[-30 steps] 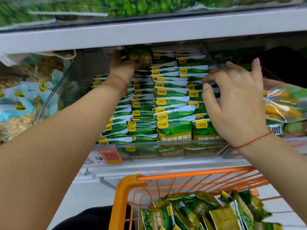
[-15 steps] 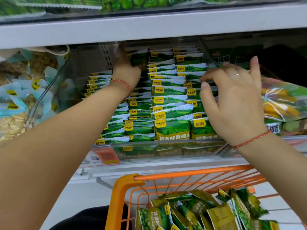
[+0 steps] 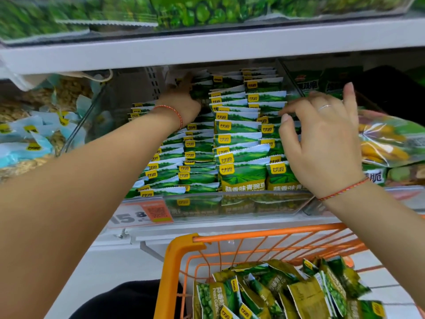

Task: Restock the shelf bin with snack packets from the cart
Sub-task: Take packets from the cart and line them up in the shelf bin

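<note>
The white metal shelf [image 3: 207,49] spans the view above, and under it sits the clear plastic shelf bin [image 3: 241,203], packed with rows of upright green snack packets with yellow logo tags [image 3: 239,157]. Below, the orange wire cart [image 3: 184,261] holds a loose heap of olive-green pea packets [image 3: 287,293] at its near end. Left of the bin lie pale blue snack bags [image 3: 27,139]; right of it, a clear bag of yellow and green snacks [image 3: 391,141].

My left hand [image 3: 184,102] reaches deep into the back of the bin, at the far end of the left-middle rows. Its fingers are buried among the rearmost packets, so I cannot tell whether that grip has hold of anything. My right hand [image 3: 322,139] hovers over the right-hand row, fingers spread and lightly bent, the tips touching the packet tops, nothing pinched. Each wrist bears a thin red string bracelet [image 3: 176,112].
</note>
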The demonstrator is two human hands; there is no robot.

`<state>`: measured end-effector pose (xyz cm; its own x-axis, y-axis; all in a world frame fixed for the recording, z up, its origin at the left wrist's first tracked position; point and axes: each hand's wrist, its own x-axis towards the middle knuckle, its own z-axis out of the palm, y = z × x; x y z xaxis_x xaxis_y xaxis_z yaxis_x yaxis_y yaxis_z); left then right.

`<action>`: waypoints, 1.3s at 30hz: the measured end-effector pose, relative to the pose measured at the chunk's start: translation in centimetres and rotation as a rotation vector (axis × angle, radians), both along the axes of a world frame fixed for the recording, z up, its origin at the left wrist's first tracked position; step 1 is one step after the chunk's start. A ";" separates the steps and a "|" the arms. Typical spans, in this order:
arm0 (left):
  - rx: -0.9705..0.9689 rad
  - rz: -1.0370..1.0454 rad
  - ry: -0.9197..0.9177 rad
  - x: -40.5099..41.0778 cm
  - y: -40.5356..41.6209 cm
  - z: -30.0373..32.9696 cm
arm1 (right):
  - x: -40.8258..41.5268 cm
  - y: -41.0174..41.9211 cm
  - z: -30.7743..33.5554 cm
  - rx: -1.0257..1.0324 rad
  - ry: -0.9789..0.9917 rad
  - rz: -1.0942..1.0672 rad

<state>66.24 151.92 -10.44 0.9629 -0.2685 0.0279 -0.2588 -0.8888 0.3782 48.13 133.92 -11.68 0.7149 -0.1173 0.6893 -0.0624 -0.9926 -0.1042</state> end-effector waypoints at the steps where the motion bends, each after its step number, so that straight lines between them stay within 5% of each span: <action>1: -0.032 0.030 -0.025 -0.7 0.1 0.0 | 0.0 0.0 -0.1 -0.013 0.008 -0.014; 5: -0.106 0.067 -0.160 -5.2 0.7 1.2 | -0.4 0.0 1.0 0.155 0.007 0.132; 10: -0.142 -0.288 -0.336 -14.5 3.3 2.4 | -5.7 1.5 4.1 0.288 -0.018 0.329; 13: -0.190 -0.584 -0.361 -20.8 4.0 4.9 | -10.5 2.5 5.4 0.387 0.182 0.367; 15: -0.188 -0.739 -0.164 -24.7 3.6 6.1 | -13.0 3.0 5.1 0.415 0.442 0.347; 19: 0.524 -0.956 0.333 -29.2 1.5 3.2 | -16.4 2.4 1.1 0.045 1.182 0.177; 22: 1.088 -0.885 0.485 -31.3 0.6 -0.8 | -18.3 2.6 -0.9 -0.110 1.554 0.140; 24: 1.226 -0.859 0.524 -32.3 0.2 -3.1 | -19.4 2.7 -2.0 -0.166 1.684 0.135; 31: 1.164 -0.874 0.444 -33.1 0.6 -6.0 | -21.7 2.0 -5.0 -0.120 1.602 0.139; 34: 1.162 -0.926 0.559 -33.0 0.7 -5.3 | -21.6 2.0 -5.1 -0.038 1.559 0.144; 37: 0.969 -0.840 0.675 -31.9 1.4 -5.1 | -21.2 2.1 -4.4 0.080 1.471 0.153; 39: 0.634 -0.718 0.714 -30.5 1.5 -5.0 | -21.0 2.0 -3.9 0.283 1.369 0.174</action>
<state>35.76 153.46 -15.47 0.3315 -0.5245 -0.7842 -0.6820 -0.7076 0.1849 27.12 135.92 -15.62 0.8101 0.0253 -0.5857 -0.1556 -0.9540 -0.2564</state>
